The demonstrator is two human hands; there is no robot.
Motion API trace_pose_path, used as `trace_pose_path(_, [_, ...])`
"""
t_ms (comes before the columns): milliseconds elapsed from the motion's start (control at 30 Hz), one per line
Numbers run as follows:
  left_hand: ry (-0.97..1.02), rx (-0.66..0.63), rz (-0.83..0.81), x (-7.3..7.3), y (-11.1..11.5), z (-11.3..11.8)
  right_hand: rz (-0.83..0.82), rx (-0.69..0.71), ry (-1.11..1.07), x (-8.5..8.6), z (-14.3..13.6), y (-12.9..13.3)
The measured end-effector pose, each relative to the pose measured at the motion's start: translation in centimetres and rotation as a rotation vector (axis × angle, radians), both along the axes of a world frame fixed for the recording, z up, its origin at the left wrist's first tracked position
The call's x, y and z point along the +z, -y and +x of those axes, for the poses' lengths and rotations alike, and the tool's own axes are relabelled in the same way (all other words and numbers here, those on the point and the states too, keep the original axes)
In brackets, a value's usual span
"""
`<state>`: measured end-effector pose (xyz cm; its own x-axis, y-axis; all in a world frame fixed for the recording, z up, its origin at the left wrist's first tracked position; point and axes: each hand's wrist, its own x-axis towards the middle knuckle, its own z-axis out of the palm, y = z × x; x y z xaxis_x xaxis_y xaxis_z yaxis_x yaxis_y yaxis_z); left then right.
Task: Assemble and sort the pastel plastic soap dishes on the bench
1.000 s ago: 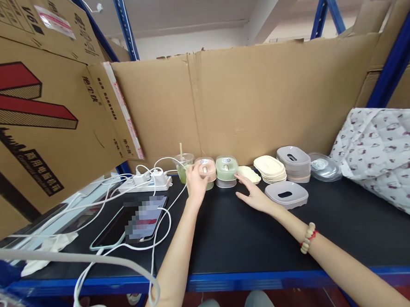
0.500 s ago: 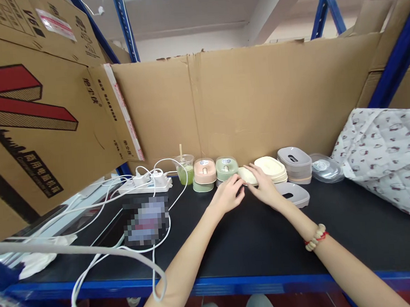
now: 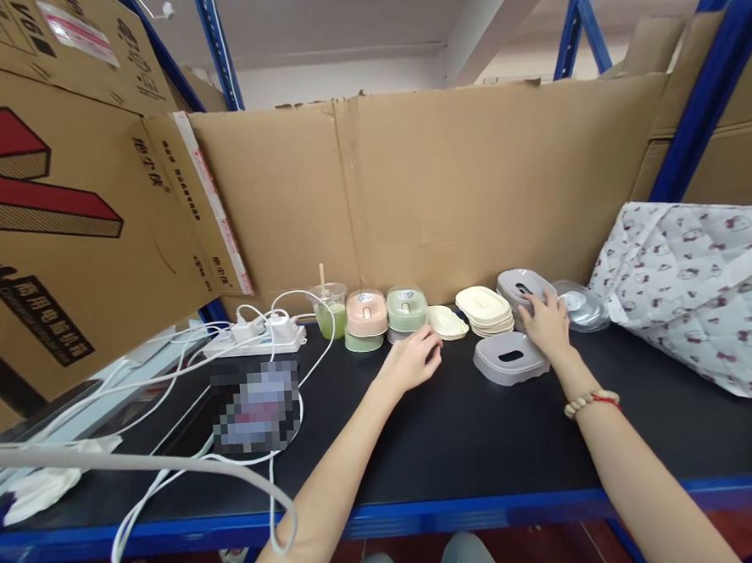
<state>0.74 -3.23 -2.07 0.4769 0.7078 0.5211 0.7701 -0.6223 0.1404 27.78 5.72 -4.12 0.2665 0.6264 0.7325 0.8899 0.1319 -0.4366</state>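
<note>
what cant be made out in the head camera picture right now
All in the head view:
Grey stack: right part hidden behind the right hand.
Pixelated patch: blurring masks what lies beneath.
Label on the pink box: print too small.
Patterned bag: cut off by right edge.

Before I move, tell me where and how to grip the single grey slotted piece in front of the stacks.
I'd pinch the grey slotted piece by its rounded left and right ends, coming from the front: it lies flat, slot up, and the cream stack and grey stack stand close behind.
</note>
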Motion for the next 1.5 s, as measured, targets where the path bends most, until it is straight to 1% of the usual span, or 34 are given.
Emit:
trace_pose_path(100, [0.037, 0.018, -0.011, 0.1, 0.0, -0.1, 0.079, 0.105, 0.033, 0.0, 0.9, -0.2])
trace_pose_path(167, [0.073, 0.032, -0.015, 0.2, 0.0, 0.0, 0.125, 0.143, 0.033, 0.1, 1.1, -0.1])
trace_pose_path(267, [0.155, 0.063, -0.013, 0.4, 0.1, 0.0, 0.151, 0.127, -0.008, 0.7, 0.7, 0.4])
trace_pose_path(333, [0.216, 0.095, -0.010, 0.6, 0.3, 0.1, 0.184, 0.102, -0.034, 1.4, 0.1, 0.9])
trace_pose_path(433, [0.393, 0.130, -0.039, 0.9, 0.4, 0.4, 0.296, 0.074, -0.066, 2.9, -1.1, 1.8])
trace_pose_path(500, [0.605, 0.117, -0.105, 1.2, 0.3, 0.6, 0.376, 0.108, -0.081, 3.8, -2.3, 2.5])
trace_pose_path(567, [0.857, 0.082, -0.218, 1.6, 0.2, 0.8, 0.419, 0.211, -0.074, 4.4, -3.8, 3.2])
trace_pose_path(633, [1.087, 0.050, -0.361, 2.1, 0.1, 0.9, 0.411, 0.369, -0.026, 4.5, -5.6, 3.9])
trace_pose_path(700, [1.260, 0.038, -0.496, 2.7, 0.1, 0.8, 0.377, 0.548, 0.044, 4.1, -7.5, 4.5])
trace_pose_path(767, [1.372, 0.035, -0.593, 3.0, 0.1, 0.7, 0.342, 0.708, 0.104, 3.4, -9.3, 5.0])
trace_pose_path(833, [1.470, 0.019, -0.616, 3.1, 0.0, 0.7, 0.334, 0.829, 0.144, 2.8, -10.8, 5.6])
trace_pose_path(900, [1.562, 0.009, -0.556, 3.1, -0.1, 0.6, 0.339, 0.900, 0.167, 2.4, -11.7, 5.9])
trace_pose_path(933, [1.597, 0.027, -0.509, 3.1, -0.2, 0.5, 0.332, 0.909, 0.167, 2.3, -12.0, 6.0])
trace_pose_path(1000, [1.634, 0.103, -0.426, 3.2, -0.2, 0.2, 0.270, 0.874, 0.139, 2.0, -12.1, 5.9])
trace_pose_path(1067, [1.650, 0.163, -0.359, 3.4, -0.3, -0.1, 0.164, 0.778, 0.132, 1.5, -11.8, 5.5])
trace_pose_path(1100, [1.665, 0.172, -0.335, 3.5, -0.2, -0.3, 0.104, 0.717, 0.163, 1.1, -11.5, 5.2])
trace_pose_path(1200, [1.723, 0.158, -0.306, 3.8, -0.1, -0.6, -0.092, 0.558, 0.393, 0.0, -10.9, 4.2])
trace_pose_path(1267, [1.752, 0.165, -0.330, 4.0, -0.1, -0.7, -0.216, 0.493, 0.551, -0.5, -10.7, 3.9])
trace_pose_path(1367, [1.806, 0.163, -0.376, 4.0, 0.0, -0.6, -0.323, 0.427, 0.638, -0.1, -11.0, 4.2])
trace_pose_path(1500, [1.912, 0.075, -0.361, 3.9, -0.2, -0.4, -0.374, 0.397, 0.612, 1.3, -11.5, 5.0])
